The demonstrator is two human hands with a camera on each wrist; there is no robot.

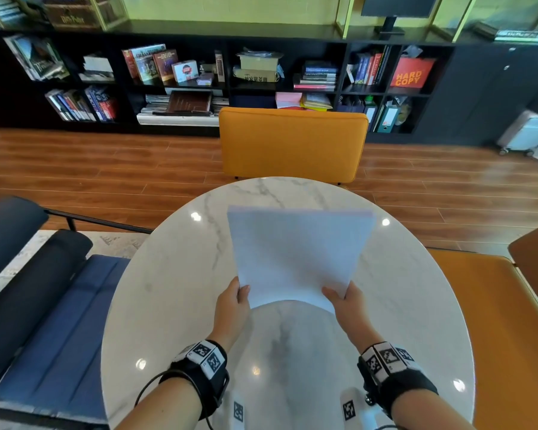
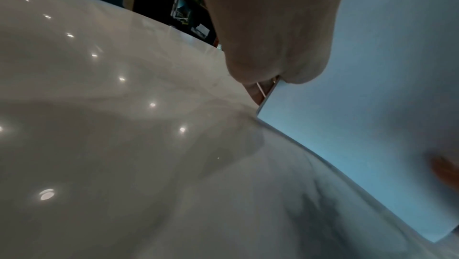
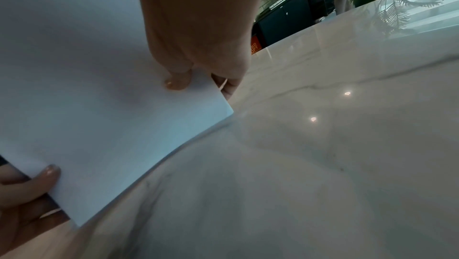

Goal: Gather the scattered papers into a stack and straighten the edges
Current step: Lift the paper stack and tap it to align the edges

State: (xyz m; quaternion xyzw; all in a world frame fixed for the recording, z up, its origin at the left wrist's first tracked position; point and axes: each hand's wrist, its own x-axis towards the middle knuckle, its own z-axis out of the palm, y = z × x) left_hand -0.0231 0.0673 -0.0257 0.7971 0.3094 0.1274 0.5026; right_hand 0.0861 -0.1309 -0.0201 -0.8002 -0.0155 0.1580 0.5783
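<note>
A stack of white papers is held upright over the round marble table, its lower edge bowed upward. My left hand pinches the stack's lower left side, thumb on the near face. My right hand pinches the lower right side the same way. In the left wrist view the papers have their bottom edge touching the table under my left hand. In the right wrist view my right hand presses its thumb on the papers, and the left hand's thumb shows at the far corner.
A mustard chair stands at the table's far side. A blue cushioned seat is on the left and an orange seat on the right. Dark bookshelves line the back wall beyond a wooden floor.
</note>
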